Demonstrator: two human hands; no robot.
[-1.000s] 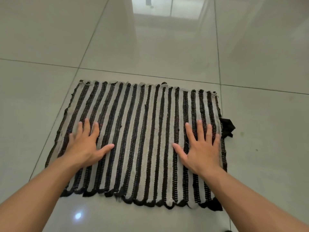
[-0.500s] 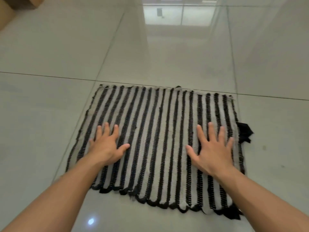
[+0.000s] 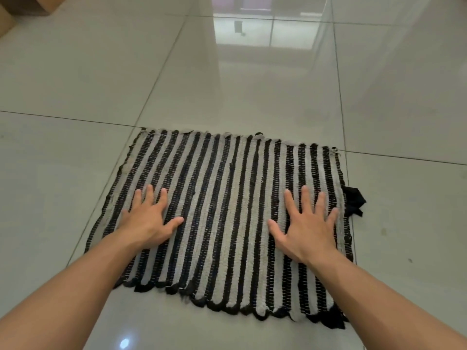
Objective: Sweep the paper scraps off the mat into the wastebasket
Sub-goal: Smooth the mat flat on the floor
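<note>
A black-and-white striped woven mat (image 3: 227,188) lies flat on the glossy tiled floor. My left hand (image 3: 147,219) presses palm down on the mat's left part, fingers spread, holding nothing. My right hand (image 3: 307,226) lies flat in the same way on the mat's right part, close to the right edge. No paper scraps show on the mat and no wastebasket is in view.
A black scrap of cloth (image 3: 353,200) sticks out from under the mat's right edge. A brown cardboard box (image 3: 27,6) sits at the far top left. Pale floor tiles (image 3: 240,97) surround the mat on all sides.
The view has tilted up and shifted, so the mat sits lower and more to the right in frame and the box corner appears. Both hands stay flat on the mat.
</note>
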